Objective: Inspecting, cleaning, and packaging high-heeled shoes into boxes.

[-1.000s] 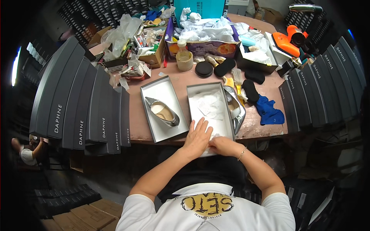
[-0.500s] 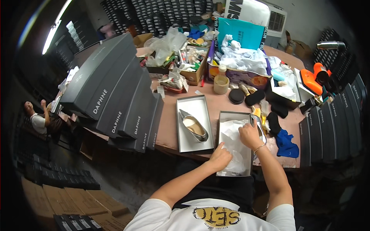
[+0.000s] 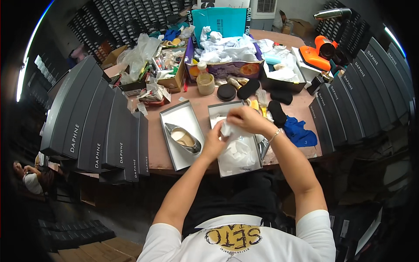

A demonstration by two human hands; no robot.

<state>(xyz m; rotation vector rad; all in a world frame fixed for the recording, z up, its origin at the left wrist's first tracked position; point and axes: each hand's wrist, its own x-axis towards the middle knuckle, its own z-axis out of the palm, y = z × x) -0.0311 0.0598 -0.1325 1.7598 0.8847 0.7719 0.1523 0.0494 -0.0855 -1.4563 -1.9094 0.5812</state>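
Note:
White tissue paper (image 3: 232, 130) is bunched between my two hands, above the open grey shoebox (image 3: 221, 109). My left hand (image 3: 214, 142) has its fingers closed on the paper's near-left side. Bent over the paper from the right, my right hand (image 3: 247, 119) pinches it too, its fingertips partly hidden. More thin white paper (image 3: 239, 156) lies crumpled in the bottom of that box. To the left, a shiny silver pointed shoe (image 3: 184, 138) rests in a second open tray (image 3: 170, 114) with a white inside.
Tall stacks of dark grey shoeboxes (image 3: 72, 126) stand left and right (image 3: 349, 96). Behind are a jar (image 3: 205, 83), a round black tin (image 3: 226, 92), brushes (image 3: 262, 98) and a purple carton (image 3: 218, 70) of paper. A blue cloth (image 3: 300, 132) lies right. A seated person (image 3: 32, 181) is far left.
My hands have come together and moved up from the box's sides, gathering tissue paper between them. The whole view has shifted, with the table sitting further left and higher.

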